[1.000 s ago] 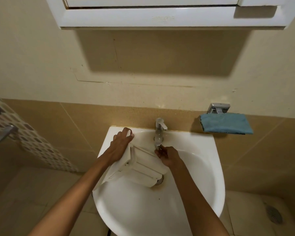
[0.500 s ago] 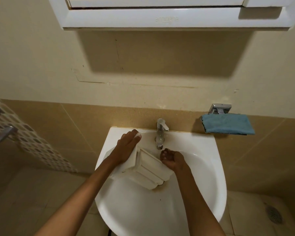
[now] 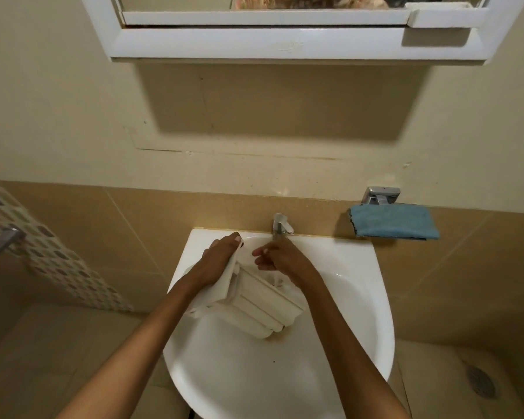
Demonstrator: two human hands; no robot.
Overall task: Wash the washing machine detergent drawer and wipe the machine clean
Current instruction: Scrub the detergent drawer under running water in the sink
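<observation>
Head view: left hand clasps the detergent drawer in the sink, right hand below the tap, grip released and empty.

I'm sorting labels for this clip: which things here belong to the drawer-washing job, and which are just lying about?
In the job: detergent drawer, in the grip of the left hand; sink; faucet; blue cloth, likely for wiping later.
Just lying about: mirror cabinet; wall bracket; floor drain.
</observation>
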